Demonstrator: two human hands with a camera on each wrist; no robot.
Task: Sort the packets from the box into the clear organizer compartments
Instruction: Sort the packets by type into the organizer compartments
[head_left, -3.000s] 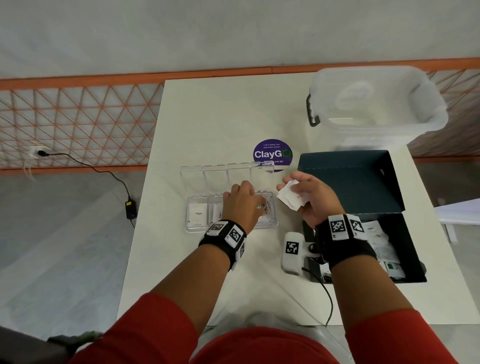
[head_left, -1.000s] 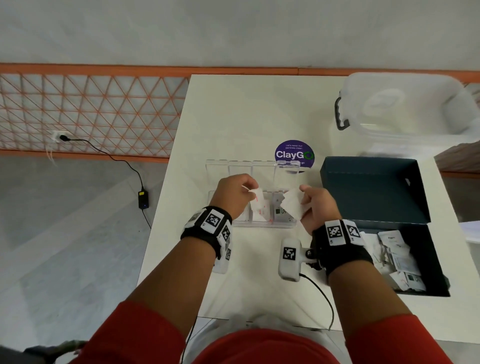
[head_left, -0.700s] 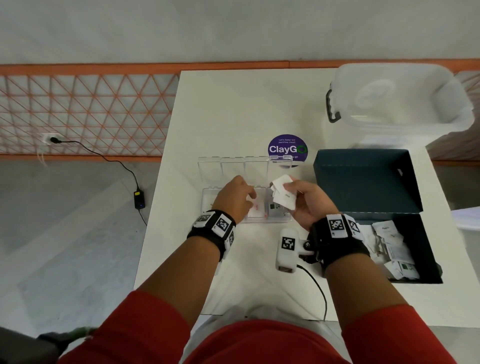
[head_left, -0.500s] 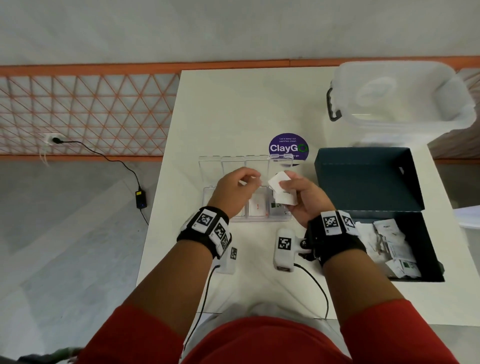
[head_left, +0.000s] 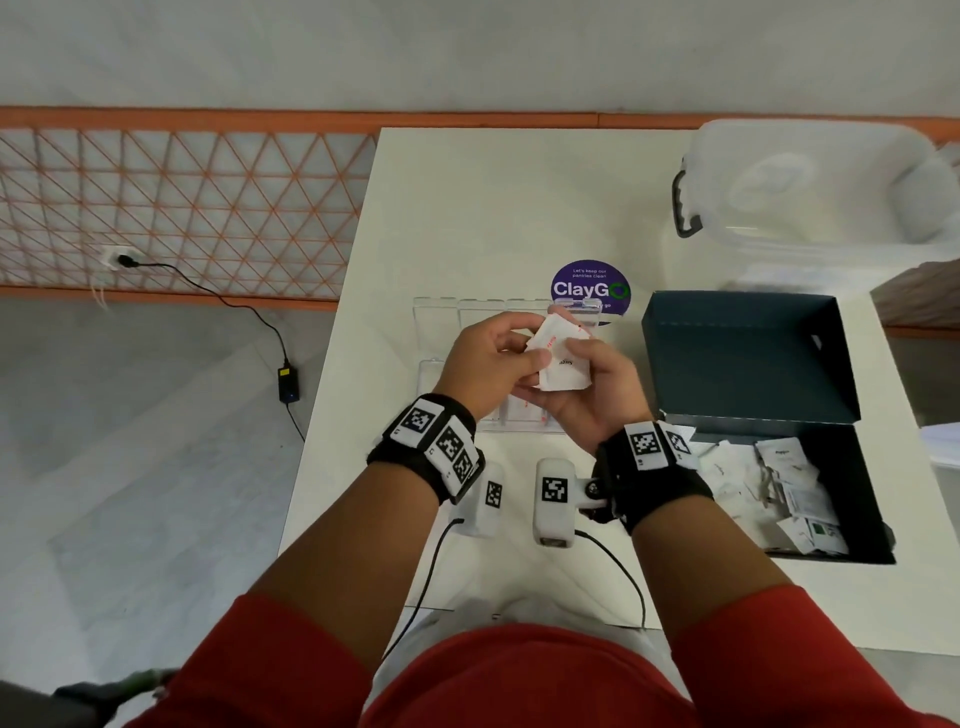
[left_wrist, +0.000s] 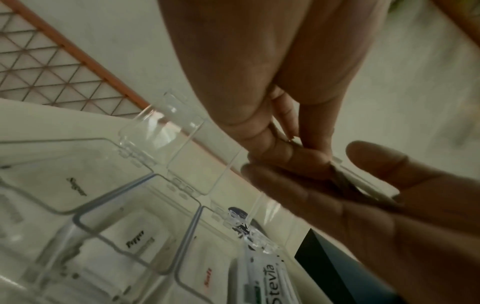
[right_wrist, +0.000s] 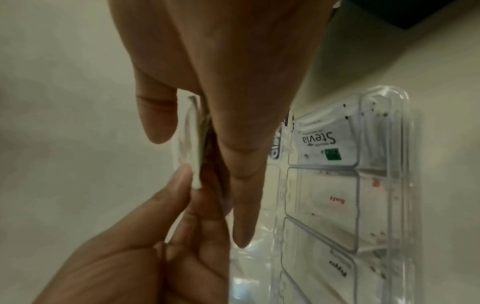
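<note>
My hands have come together: left hand (head_left: 485, 364) and right hand (head_left: 587, 395) both pinch thin white paper packets (head_left: 563, 358) above the clear plastic organizer (head_left: 434, 332).

Access to the clear organizer (head_left: 441, 338) from above is obstructed by both hands, held together over it. Its raised lid (head_left: 467, 312) blocks the far side. The dark box (head_left: 748, 358) bounds the right; bare desk (head_left: 493, 208) lies beyond.

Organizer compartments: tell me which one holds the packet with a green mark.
The end compartment nearest the dark box: its Stevia packet has a green square; the others show Salt, Pepper, Sugar.
</note>
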